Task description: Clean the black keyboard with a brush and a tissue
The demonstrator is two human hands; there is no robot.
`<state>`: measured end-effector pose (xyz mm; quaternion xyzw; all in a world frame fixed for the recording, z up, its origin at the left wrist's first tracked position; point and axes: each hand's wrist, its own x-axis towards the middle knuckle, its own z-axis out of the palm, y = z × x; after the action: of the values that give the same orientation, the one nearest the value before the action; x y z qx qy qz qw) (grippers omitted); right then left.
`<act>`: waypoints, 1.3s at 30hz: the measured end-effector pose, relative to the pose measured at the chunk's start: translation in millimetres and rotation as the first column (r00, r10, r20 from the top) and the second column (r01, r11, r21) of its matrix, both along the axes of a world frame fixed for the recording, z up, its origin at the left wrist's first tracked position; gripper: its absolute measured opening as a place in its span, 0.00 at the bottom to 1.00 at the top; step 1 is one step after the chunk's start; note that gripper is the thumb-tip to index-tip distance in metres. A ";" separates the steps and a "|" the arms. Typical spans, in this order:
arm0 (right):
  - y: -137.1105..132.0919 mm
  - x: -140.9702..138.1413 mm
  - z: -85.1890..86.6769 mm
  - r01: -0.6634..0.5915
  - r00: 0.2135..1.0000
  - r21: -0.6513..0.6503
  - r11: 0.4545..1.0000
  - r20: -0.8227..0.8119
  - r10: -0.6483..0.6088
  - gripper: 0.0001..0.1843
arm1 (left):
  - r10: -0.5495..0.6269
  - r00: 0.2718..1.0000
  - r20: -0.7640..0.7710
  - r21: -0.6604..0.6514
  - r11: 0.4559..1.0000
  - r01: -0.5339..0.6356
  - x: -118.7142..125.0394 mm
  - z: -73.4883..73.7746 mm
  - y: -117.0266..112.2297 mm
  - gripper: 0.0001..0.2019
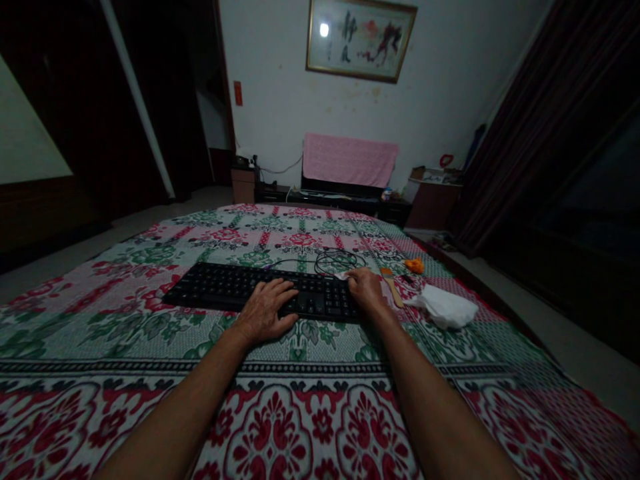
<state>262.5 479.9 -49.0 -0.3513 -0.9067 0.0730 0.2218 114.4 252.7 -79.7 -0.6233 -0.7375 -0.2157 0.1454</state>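
A black keyboard [235,288] lies on a bed covered with a red, green and white flowered spread [150,333]. My left hand [266,308] rests flat on the keyboard's front middle, fingers stretched out over the keys. My right hand [365,288] is at the keyboard's right end, fingers curled and pinched on a small white cloth or wipe [343,275] pressed against the far right corner. The keyboard's black cable [334,260] lies coiled just behind it.
To the right of my right hand lie a wooden-handled tool [392,287], a small orange object [414,265] and a crumpled white cloth [443,307]. Beyond the bed stand a low cabinet with a pink cover [349,159] and a dark curtain [520,133].
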 end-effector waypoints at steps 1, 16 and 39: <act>-2.6 -1.5 0.5 -0.010 1.000 -0.007 1.000 0.007 0.010 0.17 | -0.001 1.000 0.002 0.000 1.000 0.001 0.0 0.1 -0.1 0.24; -15.7 -7.2 4.0 -0.162 0.986 -0.034 0.986 0.031 0.163 0.15 | 0.007 1.000 -0.003 -0.019 1.000 -0.007 -1.4 -2.1 0.9 0.25; -34.3 -13.2 9.1 -0.268 0.963 0.023 0.963 0.036 0.268 0.15 | -0.001 1.000 -0.004 -0.013 1.000 0.001 -1.7 -2.1 1.3 0.24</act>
<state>249.2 445.6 -39.9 -0.2235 -0.9503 0.0842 0.1999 112.7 254.1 -81.8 -0.6250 -0.7383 -0.2097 0.1425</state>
